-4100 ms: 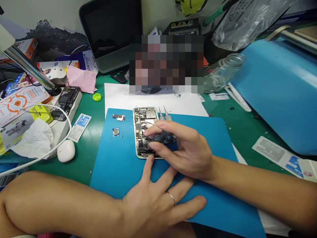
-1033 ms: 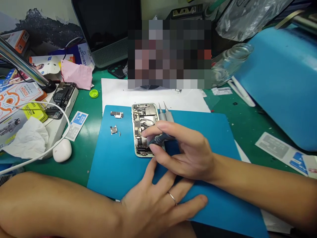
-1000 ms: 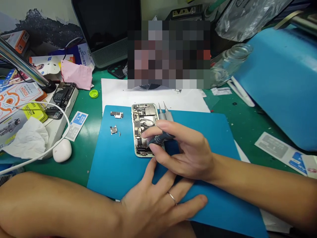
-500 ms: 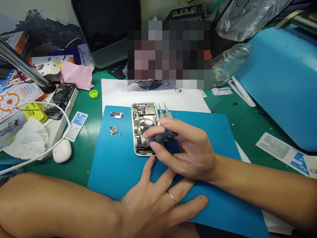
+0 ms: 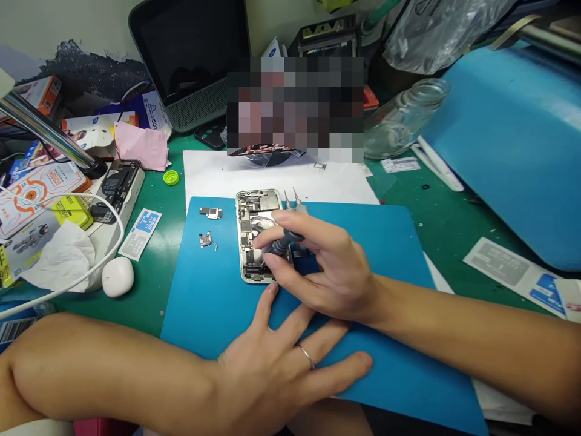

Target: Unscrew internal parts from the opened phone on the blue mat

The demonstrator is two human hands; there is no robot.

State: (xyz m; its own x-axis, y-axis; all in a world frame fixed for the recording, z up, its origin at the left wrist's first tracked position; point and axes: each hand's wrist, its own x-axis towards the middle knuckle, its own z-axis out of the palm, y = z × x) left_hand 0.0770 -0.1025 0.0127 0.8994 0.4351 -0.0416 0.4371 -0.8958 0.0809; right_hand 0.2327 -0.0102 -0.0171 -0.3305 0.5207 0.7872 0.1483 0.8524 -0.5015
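An opened phone (image 5: 254, 233) with its boards exposed lies on a blue mat (image 5: 385, 242). My right hand (image 5: 322, 266) pinches a dark screwdriver (image 5: 281, 242), its tip down on the phone's lower half. My left hand (image 5: 281, 369) lies flat on the mat with fingers spread, the index fingertip touching the phone's near end. Two more screwdrivers (image 5: 293, 203) lie beside the phone, partly under my right hand. Two small removed metal parts (image 5: 206, 227) and tiny screws rest on the mat to the phone's left.
White paper (image 5: 213, 175) lies behind the mat on a green cutting mat (image 5: 158, 284). At left are another opened phone (image 5: 113, 188), a white earbud case (image 5: 118, 277), tissue and a cable. A glass jar (image 5: 399, 124), a big blue sheet (image 5: 508, 139) and a dark monitor (image 5: 195, 54) stand behind.
My right hand has shifted slightly left and away along the phone with the screwdriver. My left hand stays flat on the mat. The view has tilted a little.
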